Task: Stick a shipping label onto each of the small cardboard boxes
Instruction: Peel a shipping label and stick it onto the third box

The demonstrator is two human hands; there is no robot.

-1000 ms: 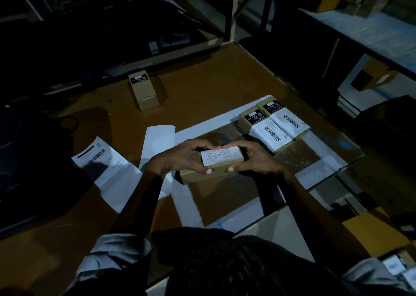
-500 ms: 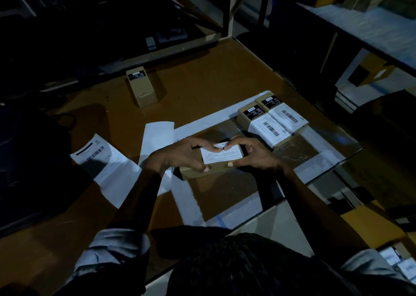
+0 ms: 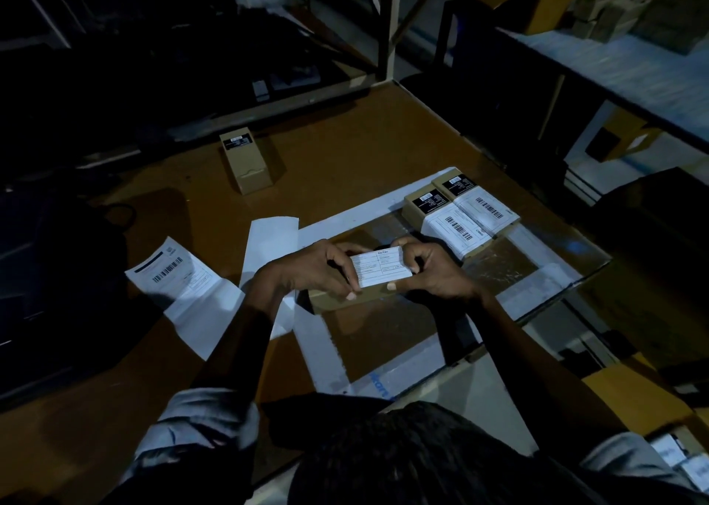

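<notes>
A white shipping label [image 3: 381,267] is pinched between my left hand [image 3: 307,270] and my right hand [image 3: 433,270], each gripping one end. It hovers just over a small cardboard box [image 3: 345,298] lying on the brown table [image 3: 345,147]; my hands hide most of that box. Two small boxes with white barcode labels, one [image 3: 447,222] beside the other [image 3: 479,201], lie side by side to the right. A further small box [image 3: 245,161] with only a black sticker stands at the far left.
A sheet with a barcode label [image 3: 180,280] and a blank white backing strip [image 3: 272,243] lie left of my hands. A glass sheet with white tape borders [image 3: 518,270] covers the table's right part. Shelves and cartons [image 3: 614,9] stand at the back right.
The label's near edge has come up off the box top and now sits tilted between my fingertips, slightly higher than before. The box stays in place.
</notes>
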